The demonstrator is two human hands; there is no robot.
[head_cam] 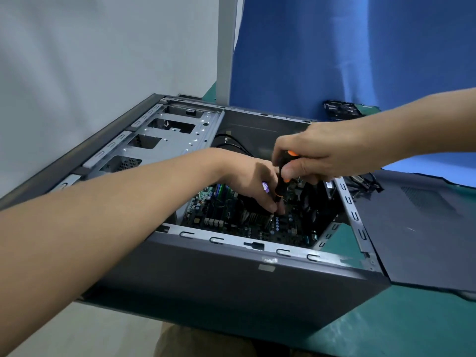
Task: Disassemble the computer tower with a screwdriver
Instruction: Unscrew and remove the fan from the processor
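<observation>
The tower (231, 274) lies on its side on the bench (386, 318), open side up. The right hand (316, 153) is curled round the screwdriver (279, 186) handle. The left hand (247, 176) has its fingers (270, 207) pinching the shaft low down, just above the motherboard (257, 230). A tilted tip could slip and gouge the board, or a freed screw could drop among the parts.

No readable text anywhere. Small grey sticker (266, 267) on the computer tower (231, 284) near its top edge: print too blurred to read. Markings on the circuit board (257, 231) inside: too small to make out.
</observation>
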